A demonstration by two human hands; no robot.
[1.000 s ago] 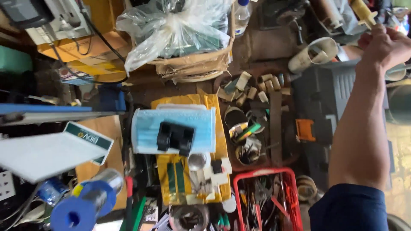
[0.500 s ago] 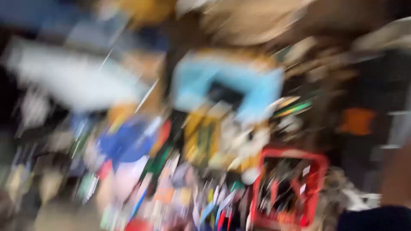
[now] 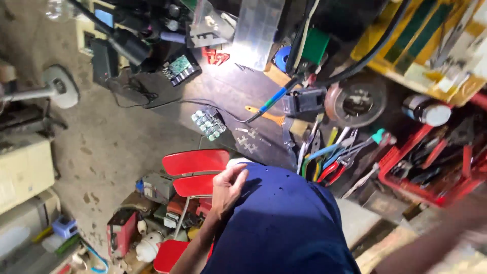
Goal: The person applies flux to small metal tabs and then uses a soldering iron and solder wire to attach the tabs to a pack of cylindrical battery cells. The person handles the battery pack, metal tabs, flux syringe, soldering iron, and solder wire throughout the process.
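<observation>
While the left hand [image 3: 227,186] rests with curled, empty fingers on the dark blue cloth garment [image 3: 284,223], just beside the red metal chair [image 3: 195,170], the right hand's grip cannot be told: blurred.

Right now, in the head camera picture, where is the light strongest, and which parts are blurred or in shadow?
Head view: strongest glare on the dark workbench near the clear plastic box; the top right corner lies in shadow; the right arm is smeared by motion blur at the lower right; the left hand and red chair look sharp.
</observation>
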